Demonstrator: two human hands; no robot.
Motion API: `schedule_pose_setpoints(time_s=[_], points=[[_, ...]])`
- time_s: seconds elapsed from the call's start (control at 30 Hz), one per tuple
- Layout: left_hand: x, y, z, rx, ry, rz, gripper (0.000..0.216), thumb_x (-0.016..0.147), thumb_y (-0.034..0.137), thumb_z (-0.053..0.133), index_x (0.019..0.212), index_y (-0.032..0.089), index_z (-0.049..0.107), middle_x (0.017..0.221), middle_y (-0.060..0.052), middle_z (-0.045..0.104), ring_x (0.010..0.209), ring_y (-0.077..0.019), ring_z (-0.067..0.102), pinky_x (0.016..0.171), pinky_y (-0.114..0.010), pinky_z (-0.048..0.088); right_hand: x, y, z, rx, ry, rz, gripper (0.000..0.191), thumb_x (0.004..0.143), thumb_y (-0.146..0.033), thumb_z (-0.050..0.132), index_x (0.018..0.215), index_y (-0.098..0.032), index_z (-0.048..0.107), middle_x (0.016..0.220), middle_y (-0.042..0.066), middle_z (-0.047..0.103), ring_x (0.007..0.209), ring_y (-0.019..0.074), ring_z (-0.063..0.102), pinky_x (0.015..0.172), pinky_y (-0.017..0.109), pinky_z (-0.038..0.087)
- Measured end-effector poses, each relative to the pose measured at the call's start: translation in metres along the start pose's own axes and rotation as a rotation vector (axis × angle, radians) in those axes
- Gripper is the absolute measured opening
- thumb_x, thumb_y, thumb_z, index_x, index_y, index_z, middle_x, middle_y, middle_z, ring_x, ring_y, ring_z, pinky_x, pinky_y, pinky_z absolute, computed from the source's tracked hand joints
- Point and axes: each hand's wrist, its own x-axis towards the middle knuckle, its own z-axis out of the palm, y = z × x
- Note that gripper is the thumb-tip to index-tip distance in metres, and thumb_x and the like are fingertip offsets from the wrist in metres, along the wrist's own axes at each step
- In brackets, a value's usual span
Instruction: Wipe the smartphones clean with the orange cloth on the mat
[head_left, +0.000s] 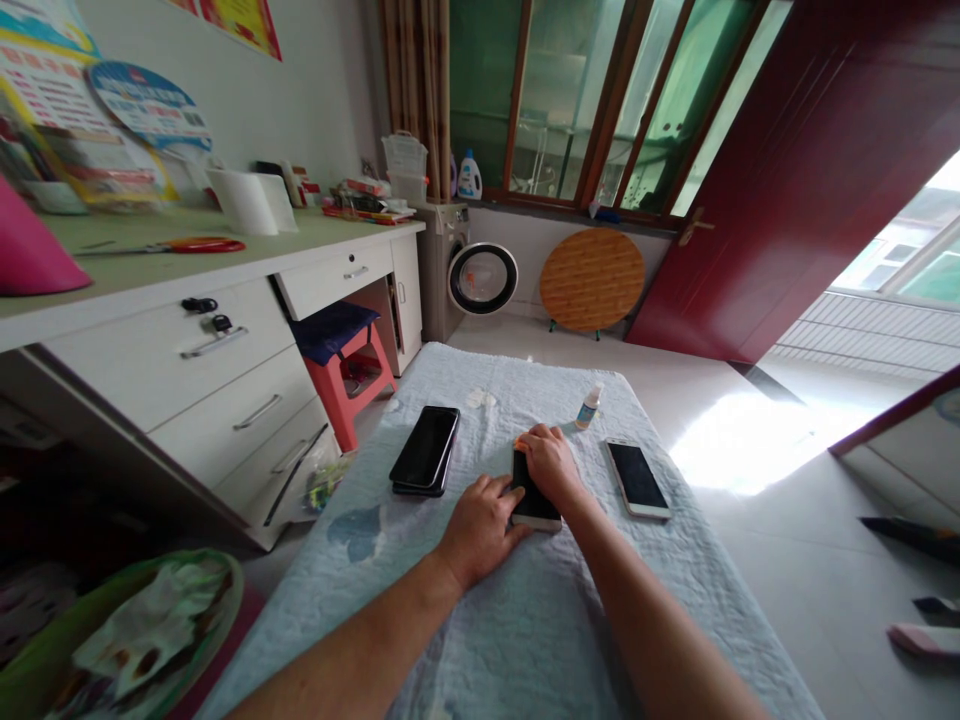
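Observation:
A smartphone point(537, 508) with a dark screen lies flat on the cloth-covered table, between my hands. My left hand point(480, 528) grips its left edge, thumb near the lower corner and fingers along the side. Bent over the phone's upper end, my right hand point(551, 464) presses a small orange cloth point(520, 443) onto the screen; most of that cloth is hidden under the fingers. To the left rests a stack of dark phones point(426, 448). On the right lies a white phone point(637, 478), screen up. A small spray bottle point(589, 408) stands beyond my right hand.
A pale blue quilted cloth point(405, 620) covers the table. At left are a desk with drawers point(225, 390), a red stool point(349, 380) and a bin point(225, 570) holding used tissue. Farther back stand a washing machine point(444, 250) with its door open and a round wooden tabletop point(592, 278).

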Motion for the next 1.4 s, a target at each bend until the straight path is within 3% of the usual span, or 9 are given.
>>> schedule_pose_setpoints(time_s=[0.23,0.47,0.63,1.03,1.4], points=[[-0.001,0.003,0.002,0.013,0.013,-0.018,0.045,0.081,0.045,0.066,0.119,0.020,0.061,0.121,-0.011,0.060,0.108,-0.0282,0.053,0.096,-0.043,0.042,0.001,-0.001,0.001,0.002,0.006,0.003,0.029,0.093,-0.022,0.043,0.100,-0.026,0.071,0.100,0.007,0.062,0.091,0.0207,0.048,0.083,0.030,0.035],[-0.002,0.002,0.005,-0.001,0.033,-0.027,0.049,0.080,0.044,0.066,0.122,0.018,0.060,0.124,-0.011,0.059,0.111,-0.0287,0.052,0.098,-0.043,0.042,-0.009,0.024,-0.002,-0.024,0.057,0.139,0.029,0.091,-0.019,0.044,0.098,-0.020,0.072,0.093,0.010,0.062,0.089,0.0210,0.051,0.085,0.032,0.033],[-0.001,0.001,0.004,-0.014,0.017,-0.021,0.048,0.080,0.042,0.066,0.122,0.018,0.060,0.125,-0.012,0.058,0.113,-0.0290,0.051,0.099,-0.043,0.041,-0.011,0.017,0.001,-0.067,0.084,0.203,0.030,0.092,-0.019,0.042,0.090,-0.018,0.072,0.095,0.013,0.061,0.090,0.0239,0.049,0.081,0.034,0.032],[-0.001,0.001,0.004,-0.041,0.022,-0.019,0.045,0.081,0.044,0.066,0.119,0.022,0.061,0.120,-0.009,0.059,0.108,-0.0282,0.052,0.097,-0.044,0.041,-0.001,-0.010,0.005,-0.018,0.014,0.012,0.025,0.095,-0.030,0.042,0.108,-0.026,0.063,0.111,0.007,0.058,0.098,0.0232,0.044,0.077,0.032,0.032],[-0.001,0.003,0.005,-0.043,0.073,-0.057,0.043,0.076,0.041,0.071,0.114,0.021,0.065,0.119,-0.008,0.062,0.107,-0.0279,0.054,0.097,-0.042,0.043,-0.008,0.012,0.002,-0.042,0.098,0.161,0.026,0.091,-0.026,0.045,0.092,-0.024,0.071,0.097,0.009,0.062,0.094,0.0234,0.048,0.081,0.034,0.033]])
